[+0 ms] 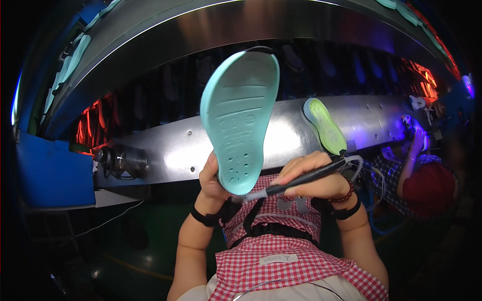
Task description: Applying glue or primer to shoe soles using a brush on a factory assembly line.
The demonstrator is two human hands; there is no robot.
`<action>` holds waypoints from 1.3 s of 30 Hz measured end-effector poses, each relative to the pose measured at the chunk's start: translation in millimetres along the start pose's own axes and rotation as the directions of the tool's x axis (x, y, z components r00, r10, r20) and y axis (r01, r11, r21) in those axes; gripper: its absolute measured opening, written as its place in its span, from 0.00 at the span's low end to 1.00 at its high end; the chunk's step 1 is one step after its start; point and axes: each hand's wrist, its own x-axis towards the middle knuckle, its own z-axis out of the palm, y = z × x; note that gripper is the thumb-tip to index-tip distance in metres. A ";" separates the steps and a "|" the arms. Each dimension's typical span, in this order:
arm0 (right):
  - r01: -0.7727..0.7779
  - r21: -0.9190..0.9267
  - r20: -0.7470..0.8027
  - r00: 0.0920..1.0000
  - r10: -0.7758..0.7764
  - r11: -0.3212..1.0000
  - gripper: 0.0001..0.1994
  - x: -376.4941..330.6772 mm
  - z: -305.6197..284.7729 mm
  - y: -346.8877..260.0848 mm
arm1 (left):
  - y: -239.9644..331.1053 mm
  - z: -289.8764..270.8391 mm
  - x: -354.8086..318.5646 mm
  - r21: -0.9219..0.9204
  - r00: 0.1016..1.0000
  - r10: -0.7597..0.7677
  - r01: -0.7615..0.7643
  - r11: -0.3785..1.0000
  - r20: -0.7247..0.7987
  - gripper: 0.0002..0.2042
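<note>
Behind your work curves a steel ledge [165, 150], a yellow-green sole [327, 128] lying on it. Your left hand [212, 181] grips the turquoise sole [240, 118] by its heel, fingers at its left edge, partly hidden, the toe pointing away. Your right hand [326, 187] is wrapped around a black pen-like tool [304, 178], its tip just beside the heel.

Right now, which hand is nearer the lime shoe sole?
Right. The right hand holding a pen-shaped tool is just below the lime shoe sole in view; the left hand gripping the teal sole, farther left.
</note>
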 end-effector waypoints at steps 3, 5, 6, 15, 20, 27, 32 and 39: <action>0.181 -0.215 0.033 0.983 -0.178 0.960 0.12 7.3 0.8 4.9 | 7.0 9.0 5.8 0.085 0.991 -0.127 0.129 0.988 -0.033 0.29; 0.323 -0.273 0.177 0.943 -0.283 0.906 0.11 6.3 1.3 3.7 | 12.2 8.1 6.7 0.056 0.979 -0.206 0.206 0.977 -0.006 0.28; 0.380 -0.291 0.234 0.918 -0.320 0.878 0.11 5.0 -0.2 1.5 | 15.8 5.7 5.9 0.033 0.958 -0.285 0.284 0.958 0.020 0.28; 0.320 -0.222 0.362 0.904 -0.227 0.921 0.11 5.8 -16.9 -13.0 | 35.8 25.4 12.0 0.259 0.751 -0.660 0.634 0.729 0.022 0.29; 0.335 -0.261 0.372 0.900 -0.225 0.905 0.11 -0.8 -25.8 -25.7 | 42.1 18.9 3.0 0.235 0.709 -0.696 0.700 0.675 -0.113 0.28; 0.303 -0.290 0.358 0.914 -0.191 0.908 0.11 -14.4 -29.4 -19.3 | 54.5 16.6 -5.7 0.355 0.772 -0.630 0.614 0.705 -0.083 0.28; 0.321 -0.226 0.173 0.942 -0.287 0.920 0.11 -9.7 -29.0 4.0 | 61.6 21.4 -13.3 0.367 0.841 -0.518 0.535 0.761 -0.153 0.29; 0.293 -0.317 0.028 0.954 -0.300 0.902 0.11 -18.6 -24.4 -10.3 | 64.7 -5.5 -24.7 0.241 0.853 -0.492 0.521 0.819 -0.175 0.31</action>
